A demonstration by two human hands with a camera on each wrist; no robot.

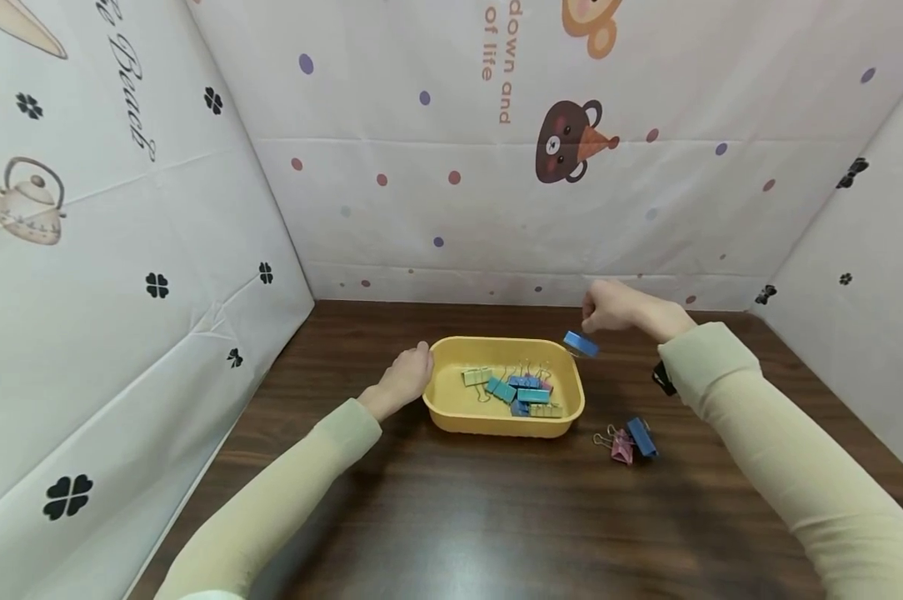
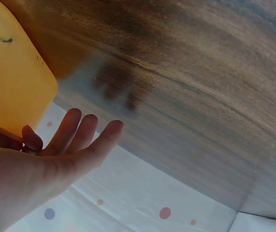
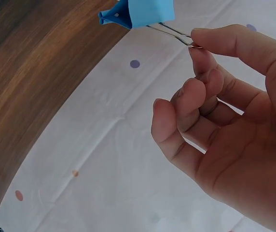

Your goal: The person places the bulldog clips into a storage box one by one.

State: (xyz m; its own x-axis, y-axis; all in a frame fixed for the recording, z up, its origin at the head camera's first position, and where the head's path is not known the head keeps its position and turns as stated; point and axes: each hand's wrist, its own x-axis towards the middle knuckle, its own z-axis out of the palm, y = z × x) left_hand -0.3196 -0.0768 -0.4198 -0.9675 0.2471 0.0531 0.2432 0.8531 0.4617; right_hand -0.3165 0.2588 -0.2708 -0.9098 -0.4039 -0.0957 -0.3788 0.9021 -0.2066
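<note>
My right hand (image 1: 607,307) pinches a blue binder clip (image 1: 581,344) by its wire handle, above the right end of a yellow plastic bin (image 1: 496,425). Up close in the right wrist view, thumb and forefinger meet on the wire of that blue clip (image 3: 151,10), whose body hangs out past the fingertips. At the bin's left end, my left hand (image 1: 406,379) grips the rim. In the left wrist view, the bin wall (image 2: 20,72) touches the left hand (image 2: 56,162) near the thumb, while several other fingers stretch out away from it.
Inside the bin lie several clips, among them a teal one (image 1: 501,389) and a pale yellow one (image 1: 477,377). On the dark wooden table (image 1: 436,517), right of the bin, are a pink binder clip (image 1: 621,448) and a blue one (image 1: 642,437). Printed white sheets (image 1: 391,225) enclose the table.
</note>
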